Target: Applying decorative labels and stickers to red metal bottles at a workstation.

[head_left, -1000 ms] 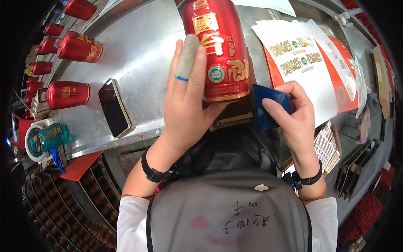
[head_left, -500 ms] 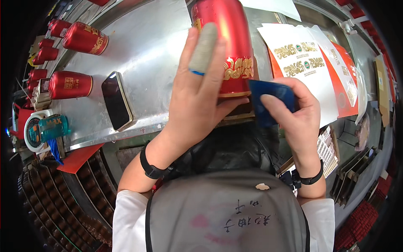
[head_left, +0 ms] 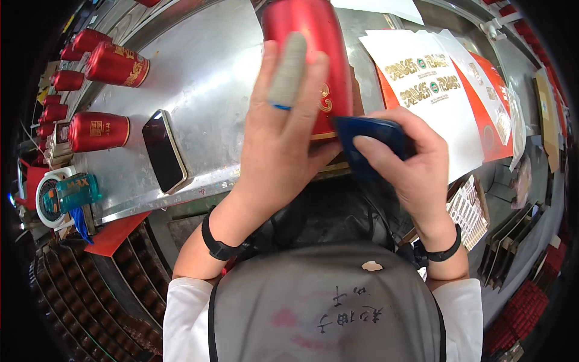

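Observation:
A large glossy red bottle (head_left: pixel 335 54) with gold relief lies on the metal bench, its base toward me. My left hand (head_left: pixel 280 136) rests over it, fingers spread along its side and thumb near the base rim. One finger wears a grey finger cover with a blue band. Between the thumb and bent fingers of my right hand (head_left: pixel 422 163) is a flat blue scraper (head_left: pixel 379 134), slightly blurred. One corner of it meets the bottle's side near the base, or comes very close. Part of the gold relief is hidden under my left hand.
Several red bottles (head_left: pixel 99 131) lie at the left, beside a phone (head_left: pixel 164 151) on the metal bench (head_left: pixel 205 90). A small white fan (head_left: pixel 48 196) stands past a teal bottle (head_left: pixel 81 190). White sheets with gold lettering (head_left: pixel 446 120) cover the right side.
The bottle has turned, so less gold relief shows beside my left hand. My right hand and the scraper have shifted left with the bottle. The whole view has also shifted slightly.

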